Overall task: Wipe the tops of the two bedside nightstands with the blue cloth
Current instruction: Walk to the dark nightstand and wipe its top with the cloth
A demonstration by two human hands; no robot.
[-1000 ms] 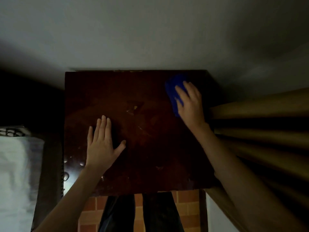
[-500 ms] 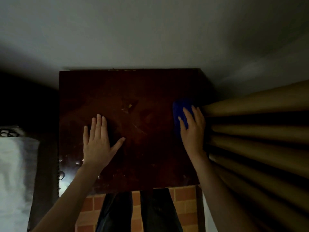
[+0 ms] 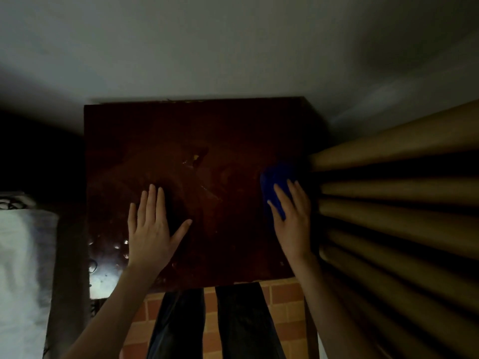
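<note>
Blue cloth (image 3: pixel 275 185) sat on the dark nightstand (image 3: pixel 233 130), near its curtain-side edge, pinned flat under the right hand (image 3: pixel 294 224). Fingers stretched out over it, pressing more than gripping. Left hand (image 3: pixel 150 229) planted palm-down on the nightstand's near half, fingers spread and loose, holding nothing. Tan curtain (image 3: pixel 401 203) folds right beside the nightstand, white bedding (image 3: pixel 23 255) off its other side. Pretty dim overall.
</note>
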